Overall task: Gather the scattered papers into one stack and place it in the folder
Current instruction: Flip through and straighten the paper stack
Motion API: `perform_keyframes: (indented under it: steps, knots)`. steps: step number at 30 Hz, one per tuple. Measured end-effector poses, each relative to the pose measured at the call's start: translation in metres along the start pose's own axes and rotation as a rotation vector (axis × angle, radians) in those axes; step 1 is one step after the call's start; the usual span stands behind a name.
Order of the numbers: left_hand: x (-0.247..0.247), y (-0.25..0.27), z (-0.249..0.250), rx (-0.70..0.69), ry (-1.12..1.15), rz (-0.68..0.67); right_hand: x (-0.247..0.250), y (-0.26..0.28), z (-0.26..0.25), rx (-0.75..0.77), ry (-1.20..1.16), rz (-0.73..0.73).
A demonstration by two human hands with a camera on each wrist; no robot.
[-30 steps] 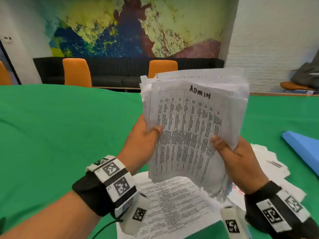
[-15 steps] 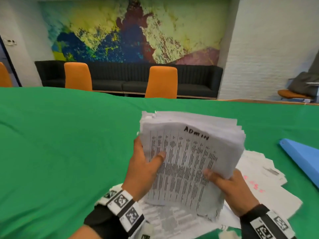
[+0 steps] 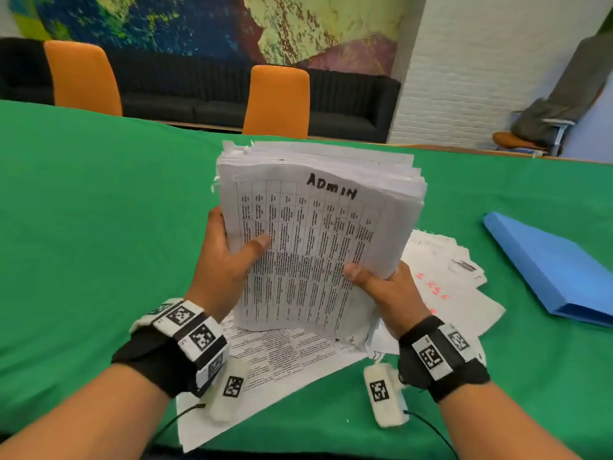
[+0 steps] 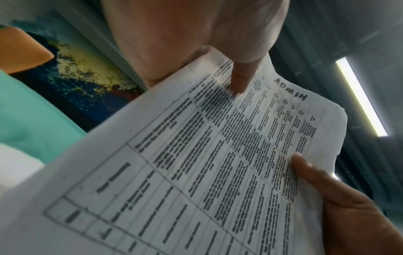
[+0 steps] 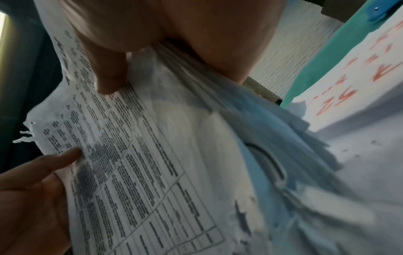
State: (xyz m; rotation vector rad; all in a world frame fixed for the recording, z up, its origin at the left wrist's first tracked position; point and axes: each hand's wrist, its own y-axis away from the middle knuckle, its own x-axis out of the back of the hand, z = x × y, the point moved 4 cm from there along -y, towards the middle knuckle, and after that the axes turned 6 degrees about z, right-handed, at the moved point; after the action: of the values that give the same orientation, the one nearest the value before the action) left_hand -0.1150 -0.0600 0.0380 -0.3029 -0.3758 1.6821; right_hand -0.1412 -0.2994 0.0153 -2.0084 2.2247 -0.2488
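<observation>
A thick stack of printed papers (image 3: 318, 234), its top sheet marked "ADMIN", stands nearly upright over the green table. My left hand (image 3: 229, 257) grips its left edge with the thumb across the front sheet. My right hand (image 3: 381, 283) grips the lower right edge, thumb on the front. The left wrist view shows the top sheet (image 4: 218, 163) with both thumbs on it; the right wrist view shows the stack's ragged lower edge (image 5: 196, 155). Loose papers (image 3: 285, 356) lie flat beneath the stack. The blue folder (image 3: 550, 270) lies closed to the right.
More loose sheets (image 3: 444, 280), one with red writing, spread between the stack and the folder. The green tablecloth (image 3: 83, 227) stretches left and far. Two orange chairs (image 3: 275, 101) and a dark sofa stand behind the table. The table's near edge is just below my wrists.
Both hands have brought the stack down from eye level toward the table, still holding it. The head view has tilted down with it.
</observation>
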Motion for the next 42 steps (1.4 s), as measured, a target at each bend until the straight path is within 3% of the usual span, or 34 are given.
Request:
perform_keyframes:
  steps: [5, 12, 17, 20, 25, 34, 38, 42]
  knots:
    - [-0.002, 0.001, 0.005, -0.009, 0.108, 0.024, 0.003, 0.001, -0.007, 0.054, 0.023, 0.022]
    - [0.013, -0.019, 0.036, -0.2, 0.156, 0.02, 0.018, -0.013, -0.062, 0.283, -0.08, 0.075]
    - [0.016, -0.034, 0.071, -0.459, -0.094, 0.047, 0.016, -0.019, -0.106, 0.531, 0.136, 0.064]
    - [0.012, -0.038, 0.081, -0.533, -0.272, 0.026, 0.013, -0.017, -0.115, 0.616, 0.349, 0.091]
    - [0.013, -0.044, 0.082, -0.509, -0.416, 0.021, 0.017, -0.015, -0.118, 0.654, 0.488, 0.174]
    - [0.019, -0.047, 0.08, -0.359, -0.262, -0.191, 0.024, -0.015, -0.121, 0.697, 0.544, 0.171]
    - [0.019, -0.049, 0.085, -0.383, -0.308, -0.186, 0.022, -0.016, -0.124, 0.758, 0.619, 0.141]
    - [0.019, -0.043, 0.078, -0.31, -0.15, -0.207, 0.025, -0.023, -0.122, 0.652, 0.541, 0.175]
